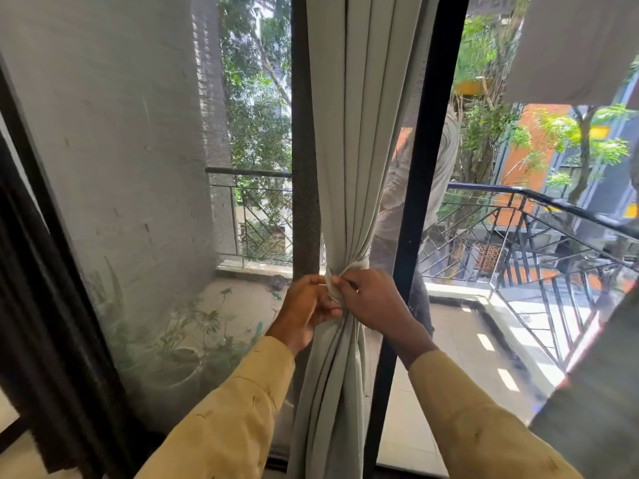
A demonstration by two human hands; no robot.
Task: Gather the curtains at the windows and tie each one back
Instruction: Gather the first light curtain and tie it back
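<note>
My sleeves (224,409) are showing at five and seven o'clock, and my hands are meeting just below the middle of the view. My left hand (306,307) is pinching one end of the pale tie (352,266) on its nine o'clock side. My right hand (373,300) is pinching the other end on the three o'clock side, and the two hands are almost touching. The tie is already circling the grey-green curtain (345,133), which is hanging gathered into one tight bunch between the mesh strip (304,167) and the black window post (408,219). I am judging this curtain gathered and wrapped, with only the fastening left. Farther off, at one to two o'clock, another pale curtain (570,46) is hanging loose across the glass, apparently yet to be tied. Beyond the glass, the balcony railing (570,216) is running toward three o'clock.
</note>
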